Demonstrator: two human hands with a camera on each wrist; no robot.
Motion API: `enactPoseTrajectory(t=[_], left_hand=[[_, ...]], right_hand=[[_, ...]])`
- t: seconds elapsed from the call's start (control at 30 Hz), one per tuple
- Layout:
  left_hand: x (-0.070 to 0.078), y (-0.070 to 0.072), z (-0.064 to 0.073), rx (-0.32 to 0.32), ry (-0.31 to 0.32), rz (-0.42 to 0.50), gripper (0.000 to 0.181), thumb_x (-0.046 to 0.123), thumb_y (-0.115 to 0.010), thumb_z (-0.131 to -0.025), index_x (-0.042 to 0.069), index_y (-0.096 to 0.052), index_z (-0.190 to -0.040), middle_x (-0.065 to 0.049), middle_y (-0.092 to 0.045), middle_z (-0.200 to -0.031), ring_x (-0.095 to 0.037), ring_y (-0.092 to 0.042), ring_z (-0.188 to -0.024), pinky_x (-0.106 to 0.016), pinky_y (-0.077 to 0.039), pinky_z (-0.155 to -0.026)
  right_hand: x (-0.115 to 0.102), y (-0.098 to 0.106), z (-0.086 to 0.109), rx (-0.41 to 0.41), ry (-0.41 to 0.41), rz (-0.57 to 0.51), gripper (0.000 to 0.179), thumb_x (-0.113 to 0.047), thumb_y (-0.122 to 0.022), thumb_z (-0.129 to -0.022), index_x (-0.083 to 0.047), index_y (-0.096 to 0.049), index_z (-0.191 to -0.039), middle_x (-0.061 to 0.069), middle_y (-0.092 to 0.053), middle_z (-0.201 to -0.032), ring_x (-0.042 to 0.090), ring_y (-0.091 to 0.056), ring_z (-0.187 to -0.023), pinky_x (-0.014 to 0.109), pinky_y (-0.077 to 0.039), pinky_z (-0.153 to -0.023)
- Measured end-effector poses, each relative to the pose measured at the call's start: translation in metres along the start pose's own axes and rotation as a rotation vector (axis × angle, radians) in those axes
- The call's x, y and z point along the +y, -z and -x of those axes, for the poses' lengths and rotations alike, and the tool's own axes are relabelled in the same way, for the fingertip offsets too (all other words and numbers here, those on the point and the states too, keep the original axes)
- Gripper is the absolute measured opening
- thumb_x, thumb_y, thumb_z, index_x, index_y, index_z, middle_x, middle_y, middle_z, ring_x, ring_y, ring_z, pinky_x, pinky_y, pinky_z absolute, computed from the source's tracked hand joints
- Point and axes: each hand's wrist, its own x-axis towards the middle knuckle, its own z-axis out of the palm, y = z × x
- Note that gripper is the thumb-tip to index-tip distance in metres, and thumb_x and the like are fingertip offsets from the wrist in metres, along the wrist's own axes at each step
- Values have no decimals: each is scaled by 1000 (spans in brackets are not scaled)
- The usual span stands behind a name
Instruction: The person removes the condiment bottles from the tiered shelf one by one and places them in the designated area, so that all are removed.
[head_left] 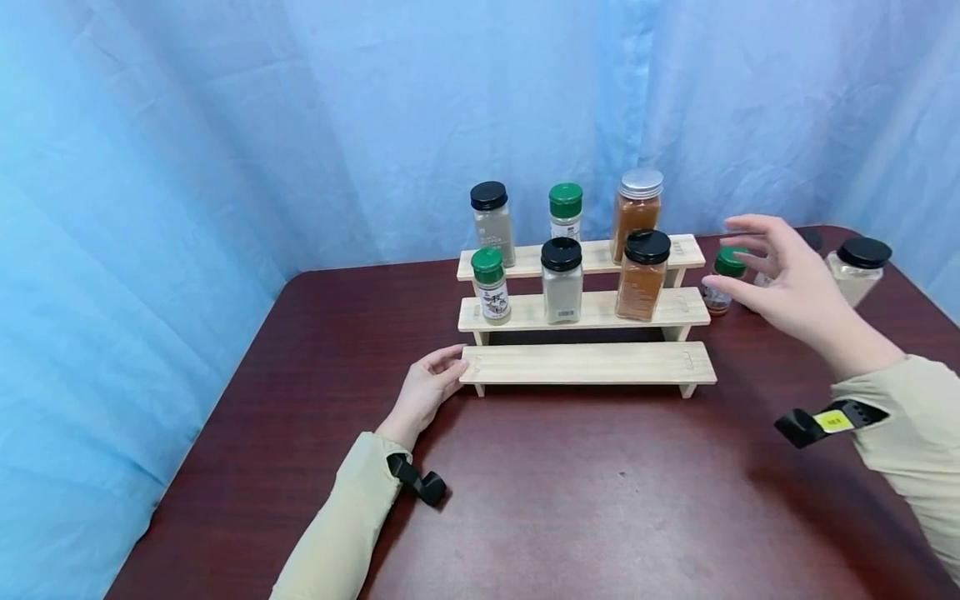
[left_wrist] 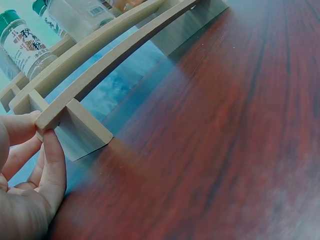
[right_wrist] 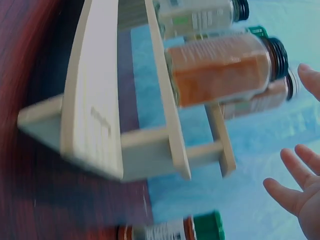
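A three-step wooden spice rack (head_left: 577, 364) stands on the table. My left hand (head_left: 426, 392) pinches the left end of its lowest shelf between thumb and fingers, as the left wrist view confirms. On the middle shelf are a green-capped shaker (head_left: 492, 292), a pale black-lidded jar (head_left: 562, 287) and an orange-brown black-lidded jar (head_left: 643, 279). My right hand (head_left: 795, 287), fingers spread and holding nothing, is raised right of the rack. It partly covers a green-capped bottle (head_left: 717, 302) and another dark-lidded jar in the head view.
The top shelf bears a grey black-lidded jar (head_left: 492, 229), a green-capped shaker (head_left: 566, 208) and a silver-lidded jar (head_left: 637, 208). A black-lidded jar (head_left: 858, 271) stands at the table's far right. Blue curtains (head_left: 450, 125) hang behind and beside the table (head_left: 540, 492).
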Motion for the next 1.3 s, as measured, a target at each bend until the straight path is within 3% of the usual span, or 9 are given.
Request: enactPoseTrajectory(t=[0.13,0.27,0.33,0.43,0.57,0.63,0.77,1.13,1.3], left_hand=[[2,-1,0,-6,5,7,40,-3,-56,-92,-3,-51,-132,5,-55,-81,0,-57,-67,-14,-50,-64],[1,0,0,2,9,4,40,-2,-56,-92,-3,-52,-132,5,-55,-80,-1,-57,-67,-14,-50,-64],[1,0,1,7,10,0,40,-2,-56,-92,-3,-52,-132,4,-55,-81,-1,-57,-67,-14,-50,-64],[-1,0,1,12,8,-7,40,-2,-57,-92,-3,-52,-131,4,-55,-81,-1,-57,-67,-14,-49,-64],[-2,1,1,14,2,-4,40,-2,-57,-91,-3,-53,-131,5,-56,-80,-1,-57,-67,-14,-50,-64],[-2,1,0,12,-5,5,40,-3,-57,-91,-4,-52,-131,5,-56,-79,-1,-57,-67,-15,-50,-64],[-2,0,0,7,-11,16,40,-3,-57,-91,-6,-52,-130,5,-57,-79,-1,-58,-67,-15,-50,-65],[-1,0,-1,6,-7,21,40,-3,-56,-91,-6,-51,-131,5,-55,-78,-1,-57,-66,-14,-50,-64],[-1,0,-1,1,-7,17,40,-3,-56,-91,-5,-52,-131,5,-55,-79,-1,-57,-66,-14,-50,-63]], right_hand=[[-12,-10,-6,-23,18,-7,67,-20,-70,-86,-25,-35,-144,15,-39,-139,40,-44,-125,9,-39,-89],[-22,-20,-10,-65,25,-55,67,-18,-71,-86,-18,-36,-144,17,-37,-140,44,-41,-127,46,-39,-104],[-25,-25,-11,-77,37,-75,67,-15,-71,-85,-14,-37,-143,17,-38,-139,45,-40,-127,62,-32,-100],[-27,-34,-13,-70,72,-81,65,-12,-72,-84,-11,-40,-140,12,-40,-134,28,-45,-127,49,-37,-105],[-28,-43,-15,-63,101,-91,63,-11,-73,-83,-9,-43,-137,9,-41,-130,22,-44,-124,44,-38,-105],[-29,-45,-16,-70,88,-103,63,-12,-73,-83,-10,-43,-137,10,-39,-131,31,-44,-125,55,-37,-100],[-28,-49,-14,-73,77,-119,63,-11,-73,-83,-9,-43,-137,13,-38,-133,40,-44,-124,58,-37,-98],[-16,-63,-13,-53,59,-124,73,-7,-75,-80,-13,-36,-142,17,-36,-138,38,-41,-125,60,-35,-101],[-10,-71,-12,-43,99,-127,80,-2,-73,-81,-16,-27,-145,17,-34,-139,36,-39,-122,63,-36,-98]])
